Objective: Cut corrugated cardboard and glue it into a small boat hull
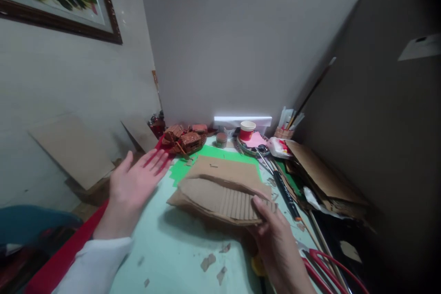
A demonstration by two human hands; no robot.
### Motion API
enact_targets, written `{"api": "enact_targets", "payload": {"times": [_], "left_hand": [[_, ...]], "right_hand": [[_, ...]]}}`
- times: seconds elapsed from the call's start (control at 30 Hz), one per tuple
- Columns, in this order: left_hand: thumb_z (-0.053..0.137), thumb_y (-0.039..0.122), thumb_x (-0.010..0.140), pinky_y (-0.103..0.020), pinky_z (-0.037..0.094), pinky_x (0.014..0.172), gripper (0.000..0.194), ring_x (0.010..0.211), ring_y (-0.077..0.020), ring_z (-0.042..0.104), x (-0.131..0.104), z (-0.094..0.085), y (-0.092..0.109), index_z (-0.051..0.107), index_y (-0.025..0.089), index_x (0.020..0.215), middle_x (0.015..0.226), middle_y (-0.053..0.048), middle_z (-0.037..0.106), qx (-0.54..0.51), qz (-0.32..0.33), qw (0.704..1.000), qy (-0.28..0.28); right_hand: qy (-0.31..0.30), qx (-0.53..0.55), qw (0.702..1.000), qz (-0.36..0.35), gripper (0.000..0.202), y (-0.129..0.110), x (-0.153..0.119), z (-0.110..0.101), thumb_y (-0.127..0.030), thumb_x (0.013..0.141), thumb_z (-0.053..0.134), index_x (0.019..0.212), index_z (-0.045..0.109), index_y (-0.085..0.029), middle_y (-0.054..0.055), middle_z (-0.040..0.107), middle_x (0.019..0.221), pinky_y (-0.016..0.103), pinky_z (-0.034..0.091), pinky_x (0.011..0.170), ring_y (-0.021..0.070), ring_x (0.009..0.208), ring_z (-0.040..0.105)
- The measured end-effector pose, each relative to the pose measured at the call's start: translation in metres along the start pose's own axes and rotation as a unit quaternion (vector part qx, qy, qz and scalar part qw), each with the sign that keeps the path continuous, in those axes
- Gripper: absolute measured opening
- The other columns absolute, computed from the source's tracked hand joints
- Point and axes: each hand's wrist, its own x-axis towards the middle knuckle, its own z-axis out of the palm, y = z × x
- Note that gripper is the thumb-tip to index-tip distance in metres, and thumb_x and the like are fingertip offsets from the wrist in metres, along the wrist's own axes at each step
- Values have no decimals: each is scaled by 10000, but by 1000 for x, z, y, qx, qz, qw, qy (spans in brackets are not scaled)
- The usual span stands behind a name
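My right hand [275, 234] grips the right end of a boat-shaped cardboard piece [203, 195], thumb on top. Its upper face shows corrugated ridges toward the right, and it is held above the pale green tabletop [151, 257]. To the left, my left hand [138, 183] is held palm up with the fingers stretched out and nothing in it. Behind the cardboard piece, a flat brown cardboard sheet [227, 170] lies on a bright green sheet [213, 151]. A brown model boat [188, 140] sits just beyond my left fingertips.
Red-handled scissors [320, 266] lie at the lower right, near a black-handled tool [285, 195]. Stacked cardboard [327, 179] stands along the right side. A red and white paper cup [247, 131] is at the back. Small cardboard scraps [208, 262] dot the front.
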Motion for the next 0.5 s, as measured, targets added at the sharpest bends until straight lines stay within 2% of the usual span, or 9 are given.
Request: {"api": "enact_targets", "payload": {"times": [0.07,0.13,0.17,0.23,0.3,0.37,0.43,0.5], "left_hand": [[436,351,972,-377,548,968,334,1017,-221,701,-1,-5,5,681,128,932,1012,-132,724,8,46,999,17],[541,281,930,-298,538,956,216,999,-193,695,-14,-5,-3,709,146,921,969,-92,738,27,67,997,0],[594,232,895,-334,537,964,199,1056,-236,684,-23,-4,-11,724,125,1003,1040,-125,744,44,46,997,-31],[684,197,852,-372,521,985,308,1149,-285,654,-42,1,-33,716,124,1149,1149,-149,738,65,-12,994,-87],[655,311,903,-431,487,1034,349,1194,-305,637,-56,8,-55,702,161,1214,1195,-138,734,60,-48,990,-122],[587,414,942,-432,443,1081,399,1253,-284,601,-64,15,-67,653,242,1296,1271,-86,712,43,-39,989,-136],[539,473,960,-411,404,1114,446,1295,-253,571,-67,23,-69,579,308,1373,1320,-44,692,26,-10,991,-131],[521,512,959,-408,384,1126,495,1297,-242,570,-68,31,-65,525,321,1416,1314,-43,699,11,16,994,-107]], "right_hand": [[-10,17,1000,1,430,-5,0,0,-382,711,825,1089,701,-219,39,759,1035,338,597,751,271,959,697],[-15,28,999,2,383,-7,-1,2,-377,713,813,1050,709,-225,40,761,1033,365,599,788,288,1002,691],[-17,31,999,3,375,-6,-1,3,-377,711,811,1039,711,-226,41,762,1034,373,601,794,294,1017,688],[-24,34,999,11,407,-2,-3,5,-386,709,809,1071,708,-228,47,763,1062,388,605,798,303,1032,691],[-39,35,998,30,471,3,-5,9,-397,699,818,1123,693,-235,54,766,1083,413,608,797,311,1013,707],[-57,39,996,49,510,8,-9,12,-404,685,834,1140,680,-233,67,769,1084,435,608,804,321,998,720],[-65,49,995,62,517,12,-12,14,-406,676,849,1127,676,-224,80,771,1087,435,607,808,325,1008,722],[-70,61,993,68,539,15,-17,16,-420,680,854,1144,663,-220,92,770,1094,423,609,799,322,1004,728]]}}
